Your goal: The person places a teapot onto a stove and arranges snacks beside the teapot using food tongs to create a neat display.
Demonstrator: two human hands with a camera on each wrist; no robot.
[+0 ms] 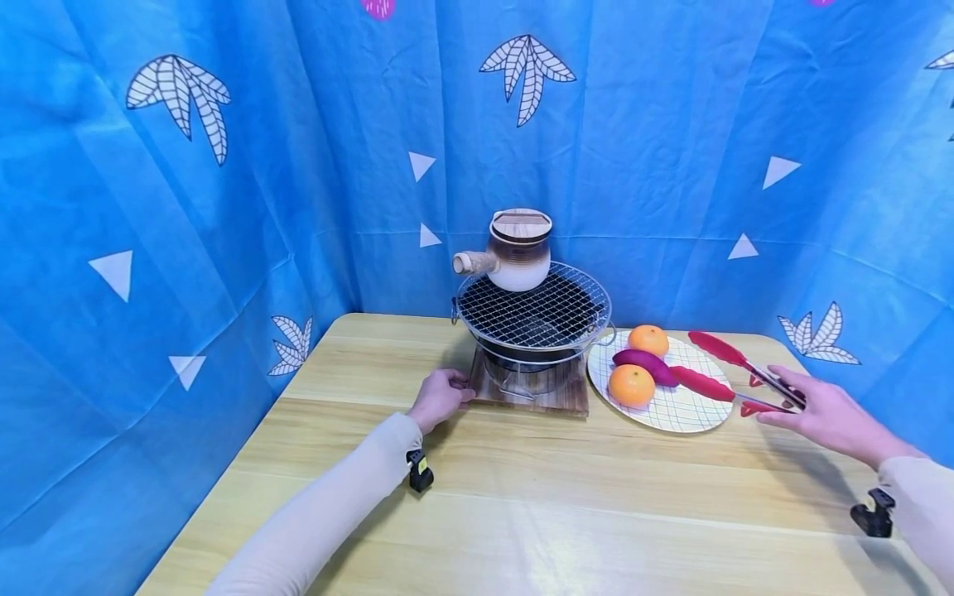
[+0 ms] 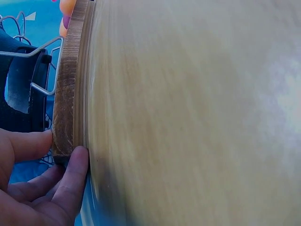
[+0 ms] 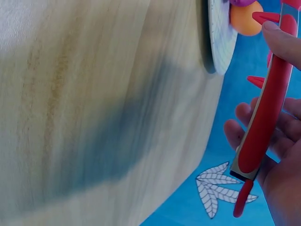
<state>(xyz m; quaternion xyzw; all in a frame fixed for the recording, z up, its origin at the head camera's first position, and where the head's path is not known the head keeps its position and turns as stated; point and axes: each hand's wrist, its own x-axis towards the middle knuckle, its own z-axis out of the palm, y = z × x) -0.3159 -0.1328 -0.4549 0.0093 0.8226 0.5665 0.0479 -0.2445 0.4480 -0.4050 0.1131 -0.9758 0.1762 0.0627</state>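
Note:
My left hand (image 1: 438, 400) pinches the front left corner of a dark wooden board (image 1: 532, 406), its thumb on top and fingertips along the edge in the left wrist view. On this board stands a small black stove (image 2: 35, 89) with a round wire grate (image 1: 532, 319). My right hand (image 1: 838, 418) holds red-and-metal tongs (image 3: 268, 108) over the right part of the plate (image 1: 689, 418); their two red heads are spread apart. Two oranges (image 1: 632, 386) lie on the plate with a purple sweet potato (image 1: 644, 367) between them, and one tong head is close to its right end.
A brown-and-white clay pot (image 1: 519, 263) with a wooden lid and a side handle (image 1: 474, 262) sits at the back of the grate. The light wooden table (image 1: 522, 513) runs up to blue curtains (image 1: 641, 157) at the back and sides.

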